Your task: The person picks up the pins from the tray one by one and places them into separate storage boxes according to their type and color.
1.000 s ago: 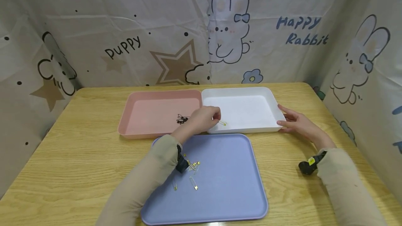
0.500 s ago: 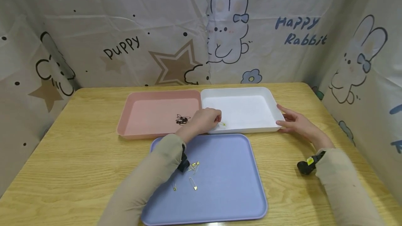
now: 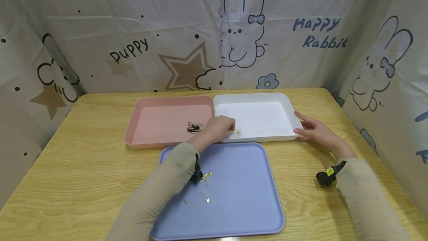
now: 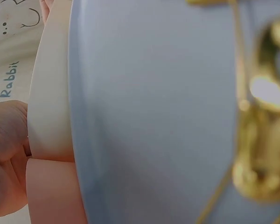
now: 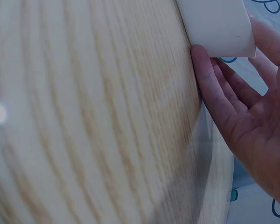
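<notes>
In the head view, my left hand [image 3: 219, 126] is over the near left corner of the white tray [image 3: 254, 137]. Its fingertips pinch a gold safety pin [image 3: 236, 132], whose end sticks out to the right. The left wrist view shows the palm side of that hand [image 4: 7, 158] beside the tray walls, its fingertips hidden. At the white tray's right end, my right hand [image 3: 315, 133] touches the outer wall with spread, fairly straight fingers; the right wrist view shows its thumb [image 5: 205, 65] against the tray's edge. Several gold safety pins [image 3: 206, 177] lie on the blue tray [image 3: 244, 196].
Left of the white tray, and against it, stands a pink tray [image 3: 160, 122] with a small heap of black safety pins [image 3: 194, 127]. The blue tray lies just in front of both on a wooden table [image 3: 83, 174]. Printed cloth [image 3: 140, 14] hangs behind and at the sides.
My left hand has lowered very slightly at the white tray's corner, still pinching the gold safety pin. The right hand stays at the tray's right end.
</notes>
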Available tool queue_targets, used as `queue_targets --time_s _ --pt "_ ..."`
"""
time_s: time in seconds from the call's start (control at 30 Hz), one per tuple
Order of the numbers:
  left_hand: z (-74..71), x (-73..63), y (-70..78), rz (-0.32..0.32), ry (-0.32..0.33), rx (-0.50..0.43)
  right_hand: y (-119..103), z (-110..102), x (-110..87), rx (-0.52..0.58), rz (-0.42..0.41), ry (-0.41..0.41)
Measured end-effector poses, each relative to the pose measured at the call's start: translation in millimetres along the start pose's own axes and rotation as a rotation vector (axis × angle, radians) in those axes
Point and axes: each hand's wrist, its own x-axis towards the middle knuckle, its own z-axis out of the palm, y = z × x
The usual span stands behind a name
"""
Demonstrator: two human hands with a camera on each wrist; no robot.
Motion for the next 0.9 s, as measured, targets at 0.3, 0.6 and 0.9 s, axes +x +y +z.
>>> queue_targets --time_s 0.3,0.6,0.9 --pt "-6.1 -3.3 0.9 0.003 -0.004 -0.043 -0.5 -1.2 1.2 -0.013 0.001 0.0" --pt "-21.1 -10.4 4.0 -0.022 -0.002 -0.069 -0.8 0.8 0.2 -0.007 -0.003 0.007" --pt "-34.3 -36.1 1.1 0.007 -0.005 -0.078 -0.4 0.4 -0.1 0.026 -0.001 0.002"
